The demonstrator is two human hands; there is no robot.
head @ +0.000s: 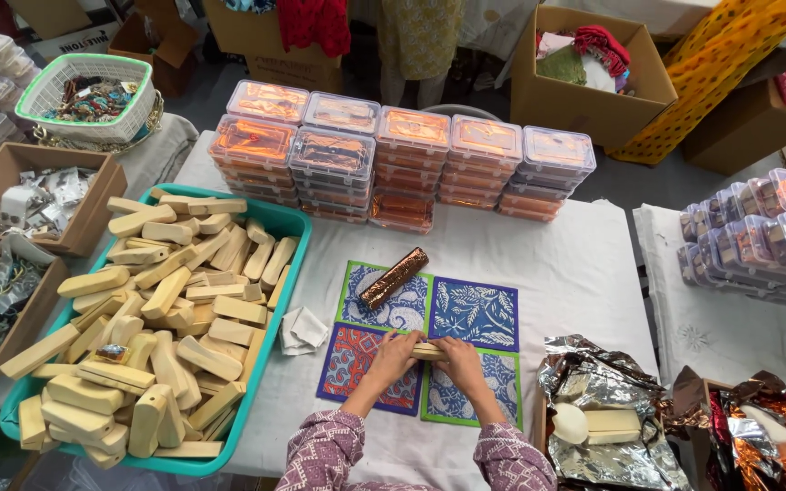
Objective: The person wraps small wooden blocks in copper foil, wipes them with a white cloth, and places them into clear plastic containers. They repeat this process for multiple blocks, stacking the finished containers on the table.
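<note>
from the head camera i see my left hand [396,350] and right hand [458,356] side by side on one pale wooden block [428,349], each clamped over an end of it, fingers curled on top so only a short middle strip shows. the block lies on the patterned mats [473,313], four squares in blue, red and green, near the seam where they meet, in the middle of the white tabletop [575,264]. on the upper left mat rests a foil-wrapped bar [394,277], coppery and shiny, set on a slant, well apart from my hands. to the left a teal tray [289,223] is heaped with more blocks [152,327] of the same wood, and a small white cloth [302,329] lies just beside its rim. behind the mats stand stacks of clear lidded boxes [402,159] with orange contents. at my right, crumpled foil sheets [607,400] hold a couple of pale pieces. i judge the block to be stiff, light and dry, not slippery and not fragile, so a hold at both ends with thumbs on the near side looks secure; its edges seem rounded, which would let it roll a little on the mat.
</note>
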